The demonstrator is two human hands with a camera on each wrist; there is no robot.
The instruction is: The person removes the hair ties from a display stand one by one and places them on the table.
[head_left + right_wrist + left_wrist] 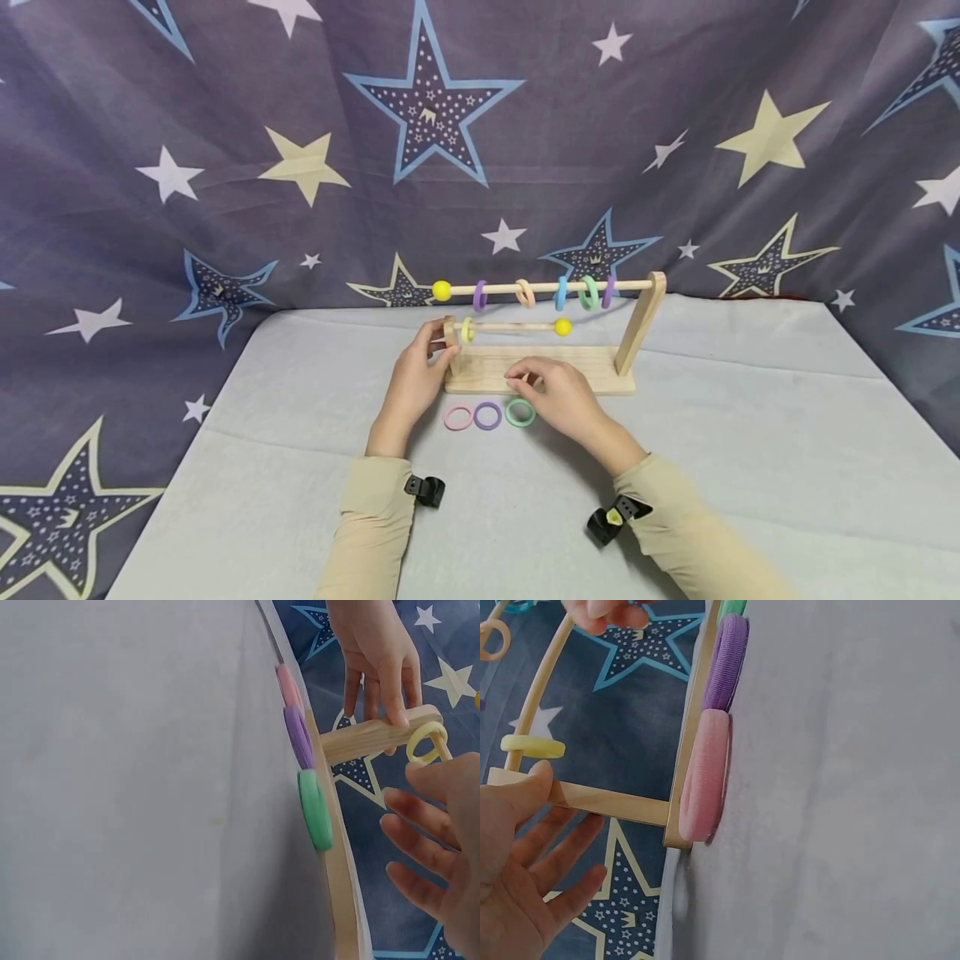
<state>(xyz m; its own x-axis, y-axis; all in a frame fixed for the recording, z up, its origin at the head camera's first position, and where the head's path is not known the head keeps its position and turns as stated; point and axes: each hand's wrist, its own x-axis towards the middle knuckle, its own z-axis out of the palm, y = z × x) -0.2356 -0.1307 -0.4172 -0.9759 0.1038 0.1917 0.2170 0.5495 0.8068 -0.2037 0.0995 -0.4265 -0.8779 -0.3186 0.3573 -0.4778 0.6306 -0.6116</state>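
Note:
A wooden rack (540, 382) with two rods stands on the table. My left hand (416, 375) grips its short left post, thumb on the near side and fingers behind. On the lower rod, beside that post, hangs a yellow hair tie (467, 330). My right hand (558, 398) hovers in front of the rack's base, fingers loosely bent, with nothing seen between them. Before the base lie a pink hair tie (459, 417), a purple hair tie (487, 416) and a green hair tie (520, 412). In the right wrist view, the yellow hair tie (426, 742) appears just beyond my right thumb.
The upper rod (540, 287) carries several hair ties in purple, orange, blue and green. A yellow ball (442, 290) caps its left end, and another yellow ball (562, 327) caps the lower rod's right end. Behind the table (750, 433) hangs a star-patterned cloth (525, 167).

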